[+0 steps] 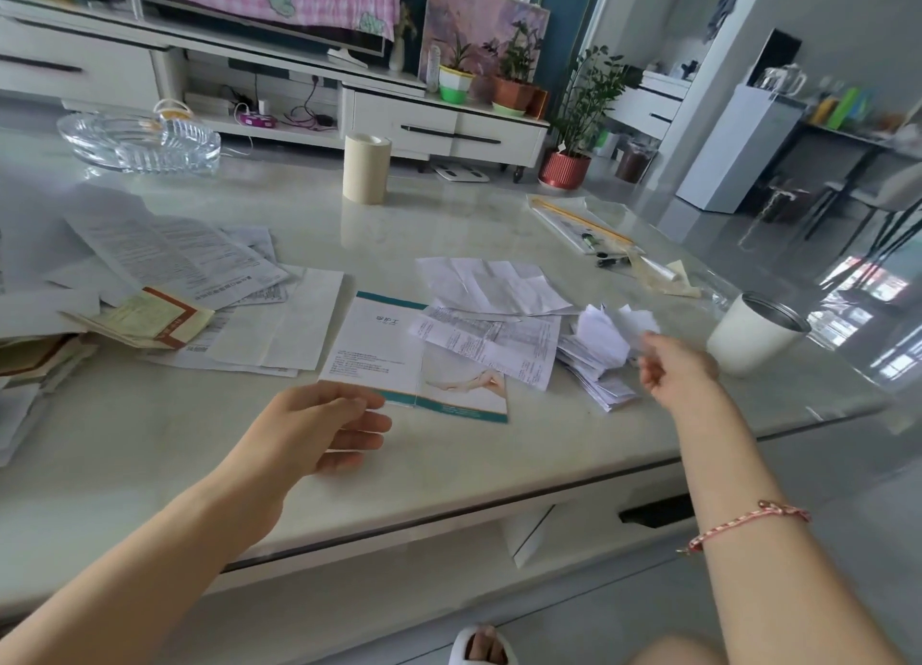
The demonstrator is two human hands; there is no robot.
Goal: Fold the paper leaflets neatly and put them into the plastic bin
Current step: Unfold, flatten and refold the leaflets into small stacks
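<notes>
Slippered foot [480, 648]: lowest in frame, close under the table [449, 470].
Left hand [324, 425]: fingers relaxed and straight at the near corner of the teal-edged leaflet [384, 350], probably to steady it for folding.
Right hand [673, 365]: blurred, curled beside the crumpled sheet [606, 337]; I cannot tell whether it grips.
Other leaflets [174, 260]: unfolded and scattered.
Plastic bin: not in view.

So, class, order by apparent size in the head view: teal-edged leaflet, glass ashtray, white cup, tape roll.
teal-edged leaflet
glass ashtray
white cup
tape roll
Ashtray and roll sit farther off, so look smaller.
</notes>
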